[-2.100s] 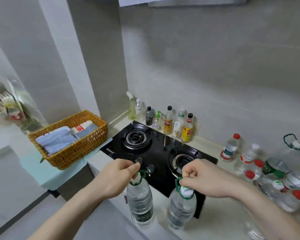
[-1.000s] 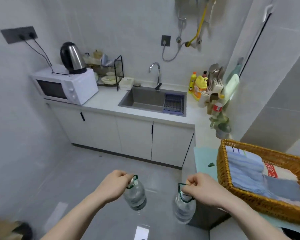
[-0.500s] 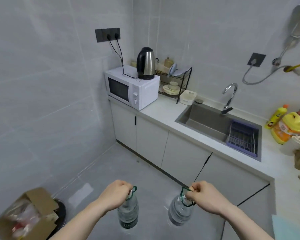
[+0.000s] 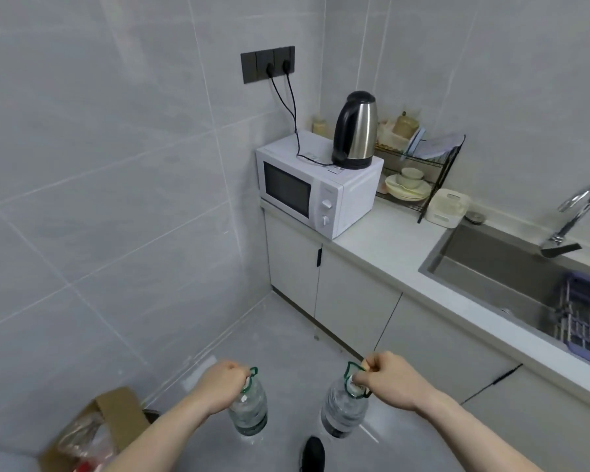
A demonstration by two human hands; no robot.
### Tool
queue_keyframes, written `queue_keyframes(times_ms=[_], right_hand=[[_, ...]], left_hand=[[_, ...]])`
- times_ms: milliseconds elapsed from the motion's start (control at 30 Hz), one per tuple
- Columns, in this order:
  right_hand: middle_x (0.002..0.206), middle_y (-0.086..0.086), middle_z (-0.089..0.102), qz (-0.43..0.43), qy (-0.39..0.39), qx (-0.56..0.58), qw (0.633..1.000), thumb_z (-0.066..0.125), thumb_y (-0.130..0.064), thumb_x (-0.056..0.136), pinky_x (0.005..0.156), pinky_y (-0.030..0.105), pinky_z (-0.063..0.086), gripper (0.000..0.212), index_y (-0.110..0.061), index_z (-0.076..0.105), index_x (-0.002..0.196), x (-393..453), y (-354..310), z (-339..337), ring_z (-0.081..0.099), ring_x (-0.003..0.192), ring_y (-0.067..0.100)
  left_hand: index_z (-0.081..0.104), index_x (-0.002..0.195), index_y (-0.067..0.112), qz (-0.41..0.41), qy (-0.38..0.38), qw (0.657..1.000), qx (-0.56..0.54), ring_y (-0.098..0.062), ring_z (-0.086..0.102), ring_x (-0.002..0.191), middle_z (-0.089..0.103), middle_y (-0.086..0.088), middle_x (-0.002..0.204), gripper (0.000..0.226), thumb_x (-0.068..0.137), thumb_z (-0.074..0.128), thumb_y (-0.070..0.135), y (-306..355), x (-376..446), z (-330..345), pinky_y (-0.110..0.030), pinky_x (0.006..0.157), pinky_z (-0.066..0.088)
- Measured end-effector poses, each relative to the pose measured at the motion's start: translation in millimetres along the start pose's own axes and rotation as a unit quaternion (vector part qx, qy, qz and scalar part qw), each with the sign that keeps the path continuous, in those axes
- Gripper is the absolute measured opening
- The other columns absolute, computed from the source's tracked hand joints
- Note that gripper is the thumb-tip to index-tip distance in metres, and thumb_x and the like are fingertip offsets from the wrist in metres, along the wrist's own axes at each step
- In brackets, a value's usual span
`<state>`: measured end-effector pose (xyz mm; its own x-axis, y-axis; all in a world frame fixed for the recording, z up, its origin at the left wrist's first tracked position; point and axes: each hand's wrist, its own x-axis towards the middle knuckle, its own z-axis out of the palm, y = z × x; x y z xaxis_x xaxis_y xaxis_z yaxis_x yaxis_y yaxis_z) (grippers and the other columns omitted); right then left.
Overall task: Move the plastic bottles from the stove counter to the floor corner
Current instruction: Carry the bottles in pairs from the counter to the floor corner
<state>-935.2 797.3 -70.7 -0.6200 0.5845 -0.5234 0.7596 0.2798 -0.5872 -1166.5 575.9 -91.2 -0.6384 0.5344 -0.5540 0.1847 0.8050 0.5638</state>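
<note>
The carrying step is in hand: one bottle (image 4: 248,408) is gripped by its green handle in the left hand (image 4: 218,386), another bottle (image 4: 343,408) likewise in the right hand (image 4: 390,381), both hung above the floor (image 4: 286,338). Next, lowering into the far corner is called for.

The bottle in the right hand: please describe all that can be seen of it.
The right bottle is a large, clear plastic water bottle with a ribbed body, a white cap and a green carry loop at the neck. A dark label band circles its lower part. It hangs nearly upright above the grey floor, touching nothing else. The right hand grips the loop, fingers curled. Whether it holds water cannot be told.
</note>
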Motion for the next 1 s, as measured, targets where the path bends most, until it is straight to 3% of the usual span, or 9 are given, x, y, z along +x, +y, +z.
queue_keyframes(times_ms=[167,267,433,567,667,767,867,1000], right_hand=[[0.055,-0.006,0.04,-0.006,-0.036,-0.008,0.999,0.065,-0.033,0.075,0.055,0.028,0.03,0.033,-0.019,0.04,0.059,92.0,-36.5,-7.9,0.035,0.056,0.015],[0.054,-0.007,0.042,0.007,-0.054,-0.029,0.998,0.064,-0.03,0.075,0.051,0.026,0.031,0.035,-0.018,0.039,0.054,142.1,-59.5,-13.0,0.038,0.055,0.014],[0.058,-0.006,0.04,0.027,-0.073,-0.061,0.995,0.064,-0.027,0.074,0.05,0.026,0.028,0.031,-0.019,0.039,0.057,215.9,-98.8,-22.9,0.036,0.059,0.016],[0.065,-0.004,0.048,0.052,-0.074,-0.061,0.994,0.064,-0.031,0.072,0.055,0.029,0.033,0.02,-0.02,0.048,0.066,278.5,-124.5,-29.6,0.042,0.063,0.017],[0.067,-0.003,0.052,0.075,-0.071,-0.055,0.993,0.063,-0.032,0.073,0.056,0.028,0.035,0.019,-0.02,0.05,0.067,326.3,-144.6,-26.6,0.045,0.064,0.017],[0.071,-0.002,0.054,0.106,-0.059,-0.043,0.992,0.063,-0.033,0.077,0.055,0.027,0.036,0.018,-0.02,0.053,0.069,372.2,-164.2,-16.2,0.048,0.065,0.017],[0.073,-0.001,0.058,0.133,-0.048,-0.015,0.99,0.063,-0.031,0.083,0.055,0.024,0.037,0.02,-0.019,0.055,0.068,418.4,-178.7,-2.2,0.052,0.066,0.016],[0.07,-0.001,0.059,0.182,-0.047,0.038,0.981,0.063,-0.032,0.088,0.056,0.023,0.039,0.026,-0.02,0.058,0.065,477.6,-174.1,20.9,0.053,0.063,0.013]], left_hand=[[0.042,0.063,0.019,-0.045,0.021,0.999,-0.011,-0.018,0.033,0.051,0.037,0.002,0.051,0.023,0.083,0.053,0.016,10.1,86.8,-27.8,-0.032,0.053,0.021],[0.041,0.059,0.019,-0.074,0.042,0.996,-0.021,-0.02,0.036,0.052,0.038,0.004,0.046,0.032,0.087,0.056,0.019,15.2,132.0,-48.2,-0.032,0.055,0.023],[0.039,0.063,0.021,-0.079,0.035,0.995,-0.05,-0.019,0.032,0.053,0.035,0.0,0.051,0.02,0.076,0.054,0.022,31.2,195.8,-79.5,-0.026,0.05,0.023],[0.042,0.058,0.018,-0.073,0.003,0.997,-0.027,-0.023,0.037,0.05,0.038,0.002,0.046,0.014,0.059,0.047,0.031,47.7,257.6,-105.9,-0.028,0.049,0.026],[0.046,0.062,0.018,-0.075,-0.014,0.997,-0.007,-0.019,0.04,0.05,0.042,0.001,0.051,0.012,0.065,0.051,0.029,52.4,314.9,-123.5,-0.028,0.054,0.029],[0.052,0.078,0.017,-0.071,-0.035,0.997,-0.011,-0.015,0.044,0.055,0.049,-0.003,0.064,0.006,0.076,0.053,0.022,52.7,371.1,-138.0,-0.026,0.052,0.032],[0.046,0.066,0.018,-0.052,-0.078,0.995,0.024,-0.02,0.05,0.068,0.056,-0.004,0.073,0.025,0.09,0.051,0.016,52.1,427.2,-146.8,-0.027,0.06,0.032],[0.05,0.065,0.019,-0.041,-0.139,0.985,0.09,-0.019,0.054,0.072,0.056,0.002,0.072,0.026,0.09,0.047,0.016,50.7,496.3,-148.0,-0.026,0.058,0.041]])
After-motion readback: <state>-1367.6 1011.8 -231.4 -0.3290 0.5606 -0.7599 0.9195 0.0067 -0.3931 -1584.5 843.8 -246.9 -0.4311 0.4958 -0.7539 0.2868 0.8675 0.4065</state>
